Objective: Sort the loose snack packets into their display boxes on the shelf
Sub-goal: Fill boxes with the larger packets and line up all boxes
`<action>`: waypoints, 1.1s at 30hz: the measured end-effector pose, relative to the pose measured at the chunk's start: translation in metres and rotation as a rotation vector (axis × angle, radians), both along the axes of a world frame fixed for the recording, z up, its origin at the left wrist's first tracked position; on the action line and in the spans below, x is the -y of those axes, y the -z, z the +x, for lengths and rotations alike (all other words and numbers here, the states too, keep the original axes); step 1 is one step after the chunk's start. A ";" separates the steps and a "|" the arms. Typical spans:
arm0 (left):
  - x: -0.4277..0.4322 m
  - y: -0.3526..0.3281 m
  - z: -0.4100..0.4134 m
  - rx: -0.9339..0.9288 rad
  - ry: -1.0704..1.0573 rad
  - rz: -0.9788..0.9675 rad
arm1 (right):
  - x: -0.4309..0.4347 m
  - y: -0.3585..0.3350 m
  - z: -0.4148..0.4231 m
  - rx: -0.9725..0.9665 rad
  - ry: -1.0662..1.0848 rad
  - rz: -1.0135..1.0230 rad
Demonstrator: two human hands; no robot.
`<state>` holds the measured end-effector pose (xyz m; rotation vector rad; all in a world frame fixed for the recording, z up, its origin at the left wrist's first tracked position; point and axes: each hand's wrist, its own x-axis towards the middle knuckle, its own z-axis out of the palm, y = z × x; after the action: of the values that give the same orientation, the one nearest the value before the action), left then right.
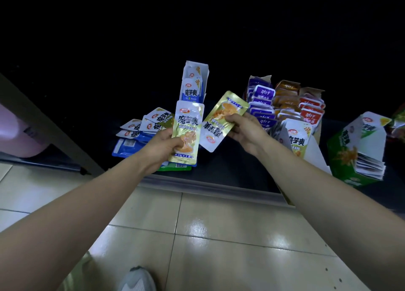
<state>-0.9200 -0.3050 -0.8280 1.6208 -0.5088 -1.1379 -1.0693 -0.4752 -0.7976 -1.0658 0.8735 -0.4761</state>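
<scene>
Right hand (243, 126): fingers curled round the tilted packet (228, 108), just left of the yellow box (315, 152).
Left hand (164, 146): grips the upright packet (188, 124), farther left of that box.

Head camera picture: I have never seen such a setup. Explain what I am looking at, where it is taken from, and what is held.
There is no machine here: a person works with two bare hands. The one picture comes from a camera worn on the head, looking forward and down, so the arms reach in from below. The left hand grips a gold-and-white snack packet upright. The right hand pinches a second gold packet, tilted with its print upside down. Beyond them is a dark shelf. On it lie a loose pile of packets at the left and a blue-and-white display box behind. At the right are boxes of purple packets, orange packets and red packets, with a green box farther right. Below is a tiled floor.
</scene>
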 end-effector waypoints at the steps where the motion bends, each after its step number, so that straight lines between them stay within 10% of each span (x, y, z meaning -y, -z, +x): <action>1: 0.001 0.000 -0.001 -0.023 -0.019 -0.003 | 0.001 0.000 0.000 0.005 0.016 -0.001; 9: 0.017 -0.006 -0.005 -0.252 -0.253 -0.087 | -0.001 0.000 -0.001 0.038 0.139 -0.011; 18: 0.014 0.003 0.003 -0.149 -0.368 -0.027 | -0.012 0.003 -0.002 0.013 -0.219 0.143; 27: 0.011 0.005 0.010 -0.096 -0.331 -0.055 | -0.006 0.013 -0.008 -0.293 -0.540 -0.161; 33: 0.014 0.010 0.009 -0.047 -0.454 -0.004 | -0.005 0.006 -0.001 -0.124 -0.141 -0.143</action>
<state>-0.9110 -0.3187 -0.8376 1.5963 -0.1002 -0.8290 -1.0701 -0.4704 -0.8033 -1.2900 0.8762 -0.3616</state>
